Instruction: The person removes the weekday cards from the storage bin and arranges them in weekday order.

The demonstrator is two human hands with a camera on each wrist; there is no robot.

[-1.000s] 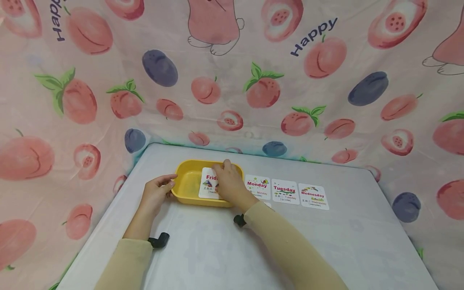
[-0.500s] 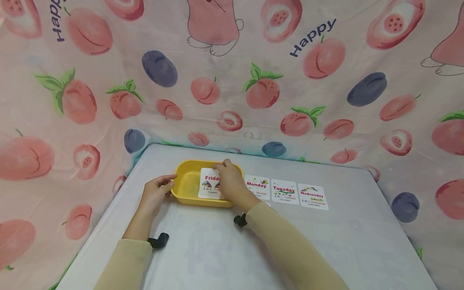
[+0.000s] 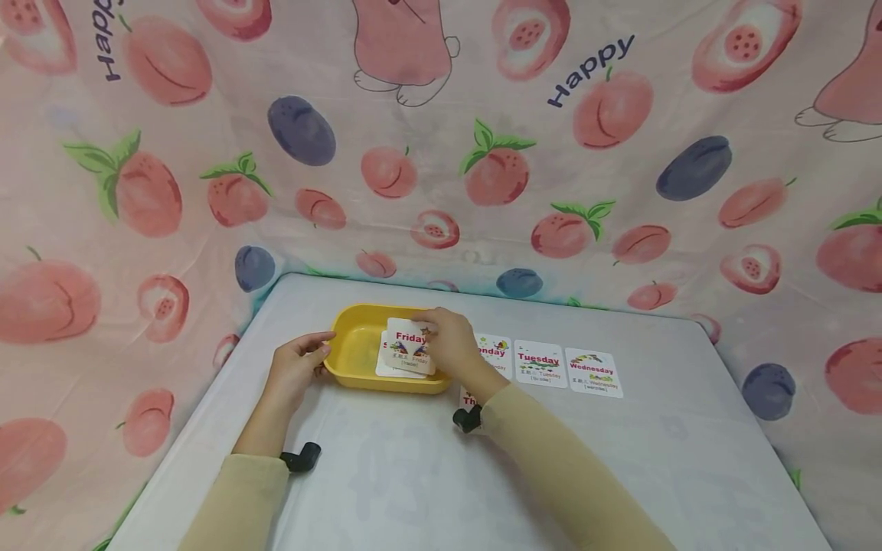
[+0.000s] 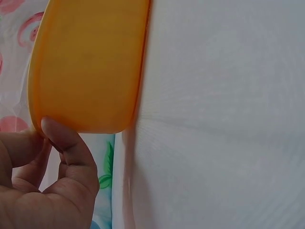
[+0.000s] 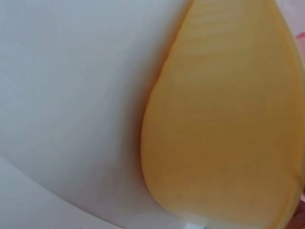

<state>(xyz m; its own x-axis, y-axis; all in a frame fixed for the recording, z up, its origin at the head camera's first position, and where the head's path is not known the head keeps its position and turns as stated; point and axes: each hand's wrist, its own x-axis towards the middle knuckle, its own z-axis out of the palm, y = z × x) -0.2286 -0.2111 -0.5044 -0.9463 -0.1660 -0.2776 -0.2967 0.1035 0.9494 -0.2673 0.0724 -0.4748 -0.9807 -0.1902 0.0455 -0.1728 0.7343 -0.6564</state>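
Observation:
A yellow plastic tray [image 3: 354, 348] sits on the table, left of a row of cards. My left hand [image 3: 292, 367] pinches its left rim between thumb and fingers, as the left wrist view also shows on the tray's end [image 4: 90, 71]. Over the tray's right half, my right hand [image 3: 456, 348] holds a white card reading Friday [image 3: 405, 350] by its right side. Beneath it in the tray lies another card [image 3: 383, 366], mostly covered; an S shows at its edge. The tray's wall [image 5: 224, 119] fills much of the right wrist view, with only a sliver of hand visible.
To the tray's right lie a partly hidden Monday card [image 3: 499, 356], a Tuesday card [image 3: 540, 366] and a Wednesday card [image 3: 594, 375]. A card starting with Th [image 3: 469, 399] is partly behind my right wrist. A fruit-print cloth [image 3: 441, 184] hangs behind the white table [image 3: 386, 467].
My right hand has lifted the Friday card and shifted slightly right, uncovering part of the card below. The Th card now shows near my right wrist. My left hand stays on the rim.

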